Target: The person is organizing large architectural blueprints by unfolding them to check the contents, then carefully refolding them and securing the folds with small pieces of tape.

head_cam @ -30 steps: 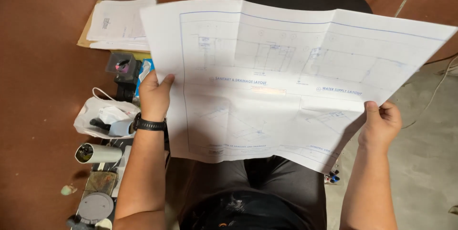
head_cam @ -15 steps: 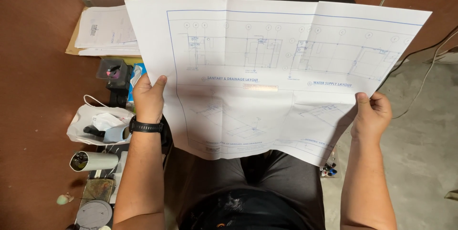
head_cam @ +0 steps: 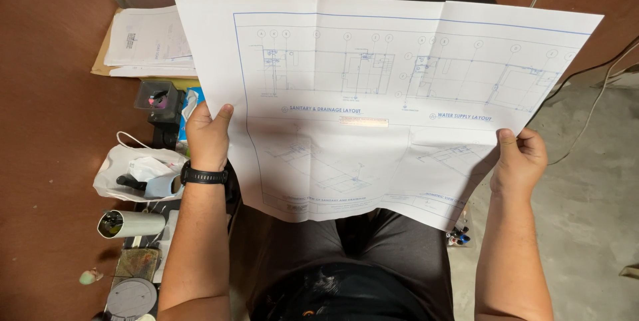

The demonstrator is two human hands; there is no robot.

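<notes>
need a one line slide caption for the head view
Seated person's left hand and right hand hold a large creased plan sheet open.

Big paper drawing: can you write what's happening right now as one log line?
left hand: grips left edge of drawing sheet | right hand: grips right edge | sheet: unfolded, creased, held above lap | beside left arm: white bag, paper stack

We see matt creased paper drawing sheet (head_cam: 373, 101), smooth brown wood bench (head_cam: 46, 94), thin glossy plastic bag (head_cam: 123, 164), rough concrete floor (head_cam: 592, 188).
</notes>
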